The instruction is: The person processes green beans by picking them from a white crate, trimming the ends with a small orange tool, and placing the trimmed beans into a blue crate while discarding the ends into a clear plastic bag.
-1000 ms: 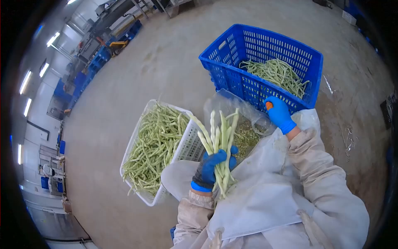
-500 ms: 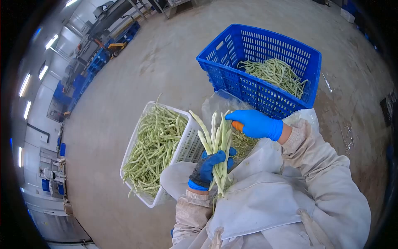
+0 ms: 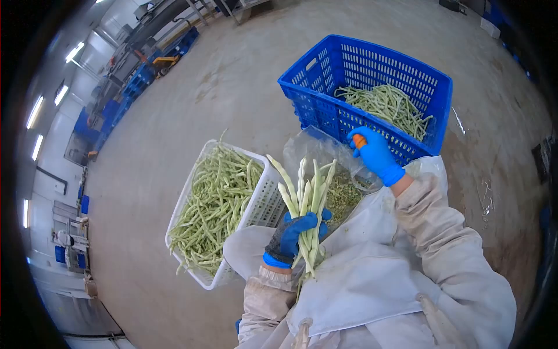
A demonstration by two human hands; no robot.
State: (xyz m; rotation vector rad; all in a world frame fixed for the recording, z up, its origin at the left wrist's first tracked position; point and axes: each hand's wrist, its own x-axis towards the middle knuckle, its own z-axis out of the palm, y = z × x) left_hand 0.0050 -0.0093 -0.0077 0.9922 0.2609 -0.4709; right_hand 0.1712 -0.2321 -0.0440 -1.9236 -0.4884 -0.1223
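My left hand [image 3: 290, 237], in a blue glove with a dark grey part, is closed around a bunch of pale green beans [image 3: 306, 195] standing roughly upright over my lap. My right hand [image 3: 378, 157], also blue-gloved, grips an orange handle [image 3: 360, 141]; the rest of that tool is hidden or too small to make out. It is raised to the right of the bean tips, apart from them, in front of the blue crate [image 3: 372, 131]. Below and between the hands lies a clear plastic bag [image 3: 302, 146] with small green bean trimmings [image 3: 343, 198].
At my left stands a white perforated basket [image 3: 264, 195] heaped with green beans [image 3: 218, 203]. The blue crate holds a smaller pile of beans [image 3: 389, 104]. A white apron [image 3: 360, 285] covers my lap. Machinery and blue pallets [image 3: 138, 81] line the far left.
My right hand has moved right and up, away from the bean tips, with the orange handle still in it. My left hand holds the bunch in nearly the same place; the tips have spread slightly.
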